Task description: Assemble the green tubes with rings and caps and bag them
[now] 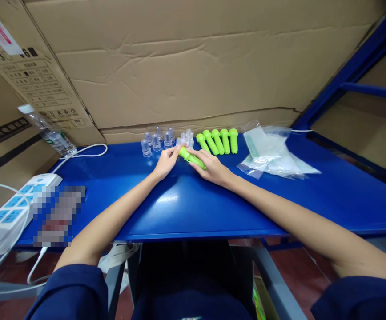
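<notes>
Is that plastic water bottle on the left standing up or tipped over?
Tipped: the water bottle leans slantwise against the cardboard box, cap end upper left.

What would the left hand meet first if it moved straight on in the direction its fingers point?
Probably the green piece that the left hand already touches; beyond it, the right hand.

Green piece [192, 158]: near end covered by right hand [213, 170]; far end meets left hand [166, 162] fingertips, grip details too small to tell. Clear caps [156, 142] just beyond left hand: count uncertain, several overlap. Pixelated patch [58, 215] well left of left hand, contents unreadable. Power strip [2, 218] further left, cut by frame edge. Plastic bags [273, 155] right of right hand: contents unclear. Carton print [39, 84]: too small to read.
</notes>
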The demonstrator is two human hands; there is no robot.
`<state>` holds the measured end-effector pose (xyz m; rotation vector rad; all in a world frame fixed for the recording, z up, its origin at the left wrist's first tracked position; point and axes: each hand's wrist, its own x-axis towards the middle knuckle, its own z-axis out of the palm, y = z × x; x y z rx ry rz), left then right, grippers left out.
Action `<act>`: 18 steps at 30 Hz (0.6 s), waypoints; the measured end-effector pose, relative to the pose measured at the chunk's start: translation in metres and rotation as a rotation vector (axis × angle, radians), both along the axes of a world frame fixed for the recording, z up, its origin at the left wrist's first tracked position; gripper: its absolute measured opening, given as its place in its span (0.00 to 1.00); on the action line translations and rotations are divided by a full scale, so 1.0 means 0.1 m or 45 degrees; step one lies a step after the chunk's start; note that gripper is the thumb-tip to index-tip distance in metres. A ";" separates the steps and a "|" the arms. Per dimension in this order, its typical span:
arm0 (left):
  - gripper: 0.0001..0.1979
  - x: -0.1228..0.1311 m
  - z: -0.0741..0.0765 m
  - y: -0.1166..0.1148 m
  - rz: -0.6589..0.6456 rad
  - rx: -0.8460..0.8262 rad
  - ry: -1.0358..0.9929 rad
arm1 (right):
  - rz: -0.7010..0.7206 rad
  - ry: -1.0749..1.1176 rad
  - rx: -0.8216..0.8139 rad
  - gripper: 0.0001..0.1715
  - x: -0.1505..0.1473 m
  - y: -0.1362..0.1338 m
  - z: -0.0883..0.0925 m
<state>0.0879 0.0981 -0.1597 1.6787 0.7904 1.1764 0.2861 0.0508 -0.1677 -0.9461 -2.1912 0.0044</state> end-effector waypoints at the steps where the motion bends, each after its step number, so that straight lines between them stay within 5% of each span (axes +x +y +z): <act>1: 0.25 0.01 0.00 -0.01 -0.025 -0.023 -0.004 | 0.006 0.009 0.004 0.29 0.00 0.00 -0.01; 13: 0.25 0.03 -0.07 -0.05 -0.291 -0.205 -0.109 | 0.059 0.027 0.086 0.27 0.02 -0.03 -0.04; 18: 0.23 0.14 -0.05 -0.12 -0.287 -0.314 -0.253 | 0.036 0.143 0.025 0.38 -0.02 -0.03 -0.06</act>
